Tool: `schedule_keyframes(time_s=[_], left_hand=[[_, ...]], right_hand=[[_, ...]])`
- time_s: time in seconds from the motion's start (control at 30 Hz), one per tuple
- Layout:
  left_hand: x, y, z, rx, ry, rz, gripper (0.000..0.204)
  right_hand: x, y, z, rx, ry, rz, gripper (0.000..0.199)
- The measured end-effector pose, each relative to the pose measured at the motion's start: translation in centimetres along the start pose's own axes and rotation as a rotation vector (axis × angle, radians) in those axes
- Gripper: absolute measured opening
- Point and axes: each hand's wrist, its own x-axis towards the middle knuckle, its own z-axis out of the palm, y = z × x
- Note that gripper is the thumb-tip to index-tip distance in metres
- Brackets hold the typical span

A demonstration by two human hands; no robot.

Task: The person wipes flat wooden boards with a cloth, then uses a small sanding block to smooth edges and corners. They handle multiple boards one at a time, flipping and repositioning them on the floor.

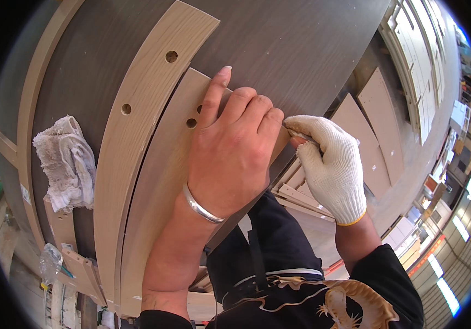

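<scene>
My left hand (233, 148), bare and with a silver bangle at its wrist, lies across a curved light wooden board (161, 164). Its little finger stretches forward while the other fingers bend over the board's edge. Dark round holes show in the board beside the little finger. At that same edge, close to the left fingertips, my right hand (331, 164) is closed in a pinch. It wears a white knitted glove, with a bare fingertip showing. Something small and thin is between its fingers, too hidden to name. A second curved board (142, 88) with two round holes lies alongside on the left.
Both boards rest on a dark grey work surface (279, 49). A crumpled white cloth (68, 164) lies at left, near a long curved wooden rail (30, 104). Flat panels (364, 145) and stacked pale boards (413, 60) stand off to the right. A clear plastic bottle (50, 263) is at lower left.
</scene>
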Motion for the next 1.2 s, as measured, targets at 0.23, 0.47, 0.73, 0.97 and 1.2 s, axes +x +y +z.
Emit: schedule_keyframes(time_s=[0.23, 0.47, 0.73, 0.97, 1.2], left_hand=[[-0.03, -0.01, -0.01, 0.018, -0.017, -0.005, 0.026], [-0.04, -0.07, 0.28, 0.024, 0.021, 0.011, 0.023], [-0.08, -0.13, 0.51, 0.049, 0.048, 0.027, 0.020], [-0.02, -0.14, 0.43, 0.036, 0.040, 0.026, 0.019], [-0.01, -0.08, 0.50, 0.040, 0.050, 0.026, 0.019]], right_hand=[[0.01, 0.18, 0.23, -0.037, 0.003, -0.015, 0.021], [0.04, 0.12, 0.24, -0.039, 0.014, -0.008, 0.021], [-0.02, 0.10, 0.34, -0.050, 0.028, -0.031, 0.025], [-0.31, 0.07, 0.60, -0.074, 0.057, -0.061, 0.018], [-0.34, 0.19, 0.83, -0.118, 0.071, -0.089, 0.022]])
